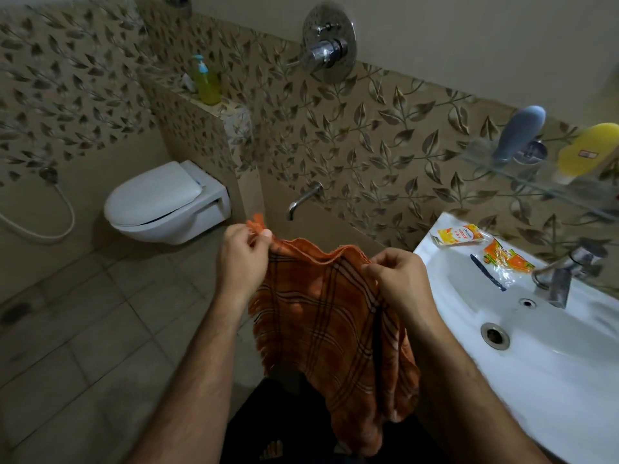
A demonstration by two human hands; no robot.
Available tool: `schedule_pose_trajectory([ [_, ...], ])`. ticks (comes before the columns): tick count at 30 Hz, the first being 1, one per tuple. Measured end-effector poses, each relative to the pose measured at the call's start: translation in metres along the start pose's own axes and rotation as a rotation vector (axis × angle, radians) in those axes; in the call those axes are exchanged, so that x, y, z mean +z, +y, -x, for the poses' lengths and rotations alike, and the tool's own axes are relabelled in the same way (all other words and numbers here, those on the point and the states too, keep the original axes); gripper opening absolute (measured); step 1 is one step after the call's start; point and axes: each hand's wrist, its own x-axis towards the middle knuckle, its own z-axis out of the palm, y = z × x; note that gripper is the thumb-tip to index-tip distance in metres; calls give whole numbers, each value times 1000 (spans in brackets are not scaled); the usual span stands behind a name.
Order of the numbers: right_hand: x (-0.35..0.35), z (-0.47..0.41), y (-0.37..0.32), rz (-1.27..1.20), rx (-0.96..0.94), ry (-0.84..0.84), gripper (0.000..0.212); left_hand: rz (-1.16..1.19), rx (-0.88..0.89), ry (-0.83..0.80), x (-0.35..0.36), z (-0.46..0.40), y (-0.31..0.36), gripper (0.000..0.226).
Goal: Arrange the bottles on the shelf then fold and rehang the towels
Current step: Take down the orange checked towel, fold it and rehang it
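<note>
An orange checked towel (321, 316) with a fringed edge hangs in front of me, held up by its top edge. My left hand (239, 259) pinches the towel's upper left corner. My right hand (402, 279) grips the top edge further right, and the cloth sags between the two hands. On the glass shelf (536, 182) at the upper right lie a grey-blue bottle (519, 132) and a yellow bottle (586, 150). A green pump bottle (206, 82) stands on the tiled ledge at the back.
A white sink (552, 346) with a tap (566, 272) is at the right, with orange sachets (459, 234) on its rim. A white toilet (164, 202) hangs on the wall at left. A wall spout (303, 199) and shower mixer (326, 45) are ahead.
</note>
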Motion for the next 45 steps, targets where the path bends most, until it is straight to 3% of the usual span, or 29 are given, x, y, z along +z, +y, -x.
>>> schedule_pose_trajectory([
  [6,13,-2,-14,2,-87,-26,9,52,279,-160,26,28,30,23],
  [11,10,-2,-19,5,-185,-153,9,105,475,-629,32,27,34,32],
  [14,4,-2,-22,24,-252,-206,7,206,461,-740,32,24,36,31],
  [16,1,-4,-24,35,-276,-203,4,219,389,-709,33,24,40,12],
  [20,0,-4,-26,30,-298,-130,3,122,457,-534,37,23,46,29],
  [24,1,-2,-18,-48,-261,-123,13,154,526,-423,30,15,53,16],
  [28,6,1,0,90,-223,-172,14,144,543,-366,17,7,62,18],
  [31,15,7,8,129,-305,-83,16,157,528,-331,12,5,67,15],
  [35,25,13,8,58,-460,38,4,181,489,-289,8,7,77,14],
  [39,31,19,4,-31,-514,126,10,180,488,-235,7,7,82,18],
  [42,29,23,-2,-227,-495,115,14,170,470,-240,6,7,85,20],
  [45,28,19,-6,-147,-549,96,20,140,471,-229,6,10,87,28],
])
